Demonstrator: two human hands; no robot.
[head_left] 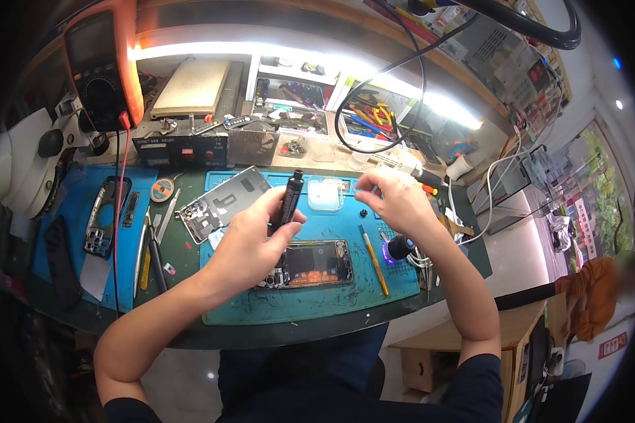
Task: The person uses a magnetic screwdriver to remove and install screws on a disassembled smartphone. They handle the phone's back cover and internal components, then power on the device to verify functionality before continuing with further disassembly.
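Okay, your left hand [250, 243] is closed around a slim black pen-shaped electric screwdriver [288, 201], held nearly upright above the opened smartphone with exposed internals [310, 264]. Looks parked there so the tip stays clear of the board. The phone lies flat on the teal silicone repair mat [331, 299], right under that hand. Your right hand [395, 201] is raised beyond the phone, fingertips pinched together; probably on something tiny, can't tell what. A yellow-handled thin tool [375, 259] lies on the mat beside the phone, within reach. The detached grey back cover [222, 204] sits off to your left, out of the work area.
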